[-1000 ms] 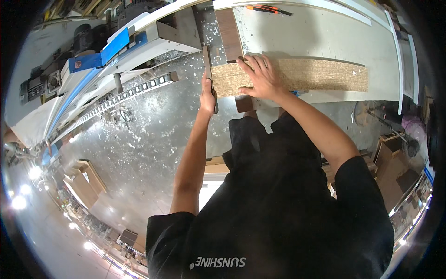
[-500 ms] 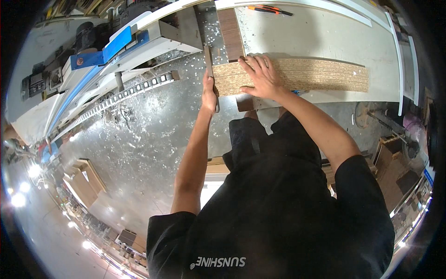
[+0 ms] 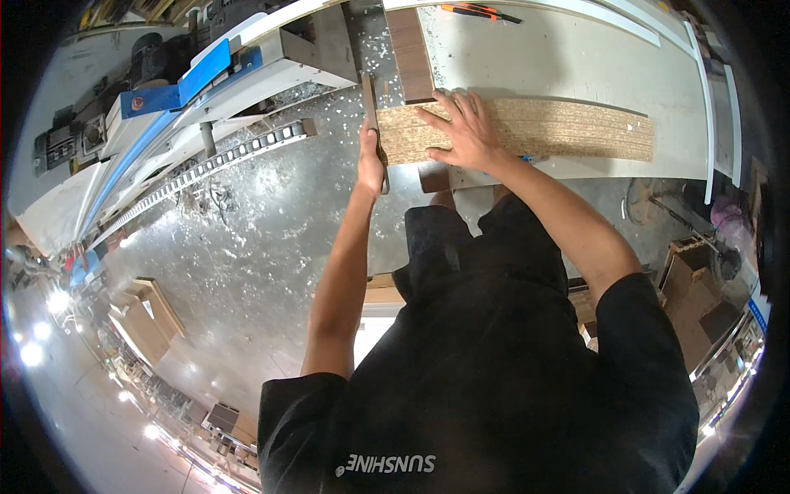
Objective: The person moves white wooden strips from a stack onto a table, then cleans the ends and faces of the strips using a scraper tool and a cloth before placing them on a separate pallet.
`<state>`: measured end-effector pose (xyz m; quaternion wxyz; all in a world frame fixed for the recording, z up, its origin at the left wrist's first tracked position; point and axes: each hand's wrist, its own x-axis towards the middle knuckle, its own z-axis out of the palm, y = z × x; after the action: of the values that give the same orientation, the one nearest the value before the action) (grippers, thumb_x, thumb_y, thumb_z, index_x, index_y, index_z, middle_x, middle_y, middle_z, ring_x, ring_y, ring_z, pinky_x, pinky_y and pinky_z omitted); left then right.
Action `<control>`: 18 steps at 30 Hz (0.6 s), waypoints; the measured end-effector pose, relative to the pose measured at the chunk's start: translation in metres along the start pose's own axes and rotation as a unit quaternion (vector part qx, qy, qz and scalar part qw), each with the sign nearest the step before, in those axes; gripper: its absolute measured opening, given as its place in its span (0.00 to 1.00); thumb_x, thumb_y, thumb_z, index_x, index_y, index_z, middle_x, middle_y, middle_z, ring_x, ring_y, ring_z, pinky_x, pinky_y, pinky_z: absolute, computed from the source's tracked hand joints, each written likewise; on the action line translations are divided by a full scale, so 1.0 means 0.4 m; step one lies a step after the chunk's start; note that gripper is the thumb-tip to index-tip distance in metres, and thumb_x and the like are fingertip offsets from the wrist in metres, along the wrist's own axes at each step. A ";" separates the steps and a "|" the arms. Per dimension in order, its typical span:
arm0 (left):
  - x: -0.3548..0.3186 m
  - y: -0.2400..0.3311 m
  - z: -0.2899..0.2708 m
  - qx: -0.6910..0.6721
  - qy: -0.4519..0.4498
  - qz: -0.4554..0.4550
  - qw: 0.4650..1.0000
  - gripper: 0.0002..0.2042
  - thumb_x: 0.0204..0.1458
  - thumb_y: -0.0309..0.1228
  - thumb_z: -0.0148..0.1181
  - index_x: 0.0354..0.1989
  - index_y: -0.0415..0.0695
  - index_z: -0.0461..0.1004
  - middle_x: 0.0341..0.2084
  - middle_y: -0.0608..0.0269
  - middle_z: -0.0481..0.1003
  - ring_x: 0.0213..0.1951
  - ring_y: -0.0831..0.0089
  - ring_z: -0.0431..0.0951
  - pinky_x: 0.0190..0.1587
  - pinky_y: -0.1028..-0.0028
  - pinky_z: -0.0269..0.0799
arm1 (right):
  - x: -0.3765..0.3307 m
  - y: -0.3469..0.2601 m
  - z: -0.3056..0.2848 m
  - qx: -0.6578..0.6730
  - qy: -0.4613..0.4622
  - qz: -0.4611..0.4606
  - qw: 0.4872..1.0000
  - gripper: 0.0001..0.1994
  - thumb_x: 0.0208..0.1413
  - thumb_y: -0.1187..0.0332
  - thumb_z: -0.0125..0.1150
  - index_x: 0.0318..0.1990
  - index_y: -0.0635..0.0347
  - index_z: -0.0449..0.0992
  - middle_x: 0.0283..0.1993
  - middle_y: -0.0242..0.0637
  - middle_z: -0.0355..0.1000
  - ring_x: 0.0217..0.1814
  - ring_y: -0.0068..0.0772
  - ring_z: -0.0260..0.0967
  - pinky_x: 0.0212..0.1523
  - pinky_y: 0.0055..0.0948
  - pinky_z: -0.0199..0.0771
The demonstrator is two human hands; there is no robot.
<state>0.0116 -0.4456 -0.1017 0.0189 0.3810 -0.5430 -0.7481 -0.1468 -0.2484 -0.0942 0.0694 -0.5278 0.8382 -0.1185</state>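
A row of particleboard strips [image 3: 568,132], their raw chip edges facing up, lies side by side across the worktable. My right hand [image 3: 465,136] rests on the strips near their left end, palm down with fingers spread. At that left end, my left hand [image 3: 371,169] is wrapped round a narrow brown board [image 3: 368,97] stood crosswise against the strip ends. Part of this board is hidden by the fingers. A dark wood-grain board [image 3: 409,53] passes under the strips, its near end [image 3: 434,177] showing on my side.
Orange-and-black hand tools [image 3: 481,13] lie at the far side of the pale worktable [image 3: 592,70]. A small blue item [image 3: 527,157] sits by the strips' near edge. To the left stands a large machine [image 3: 317,62] with blue parts. White debris litters the grey floor [image 3: 247,239].
The strips and the narrow board appear slightly farther from me, along with both hands. My right hand has shifted a little on the strips. My left hand keeps its grip.
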 end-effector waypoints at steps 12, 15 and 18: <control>0.012 -0.030 -0.025 -0.012 0.001 0.032 0.999 0.33 0.77 0.50 0.38 0.83 0.43 0.52 0.79 0.56 0.57 0.78 0.62 0.56 0.79 0.65 0.50 | 0.005 -0.008 -0.051 0.053 -0.029 -0.010 0.998 0.74 0.33 0.19 0.71 0.83 0.59 0.48 0.84 0.52 0.47 0.88 0.59 0.38 0.85 0.68 0.30; 0.014 -0.022 -0.014 -0.001 0.009 0.033 0.999 0.33 0.77 0.50 0.38 0.82 0.42 0.53 0.79 0.55 0.58 0.78 0.63 0.58 0.78 0.66 0.51 | 0.033 -0.038 -0.066 0.045 -0.039 -0.025 0.998 0.76 0.32 0.20 0.73 0.82 0.65 0.48 0.85 0.52 0.47 0.89 0.57 0.37 0.86 0.64 0.30; 0.025 -0.039 -0.026 -0.013 -0.007 0.045 0.999 0.37 0.77 0.52 0.40 0.83 0.37 0.47 0.80 0.46 0.55 0.78 0.60 0.57 0.78 0.65 0.51 | 0.069 -0.065 -0.060 0.027 -0.068 -0.011 0.997 0.75 0.32 0.26 0.78 0.81 0.67 0.49 0.84 0.52 0.50 0.88 0.55 0.39 0.86 0.62 0.29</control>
<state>0.0166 -0.4520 -0.1215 0.0535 0.3512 -0.5498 -0.7559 -0.1421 -0.2810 -0.0638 0.1393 -0.5415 0.8223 -0.1057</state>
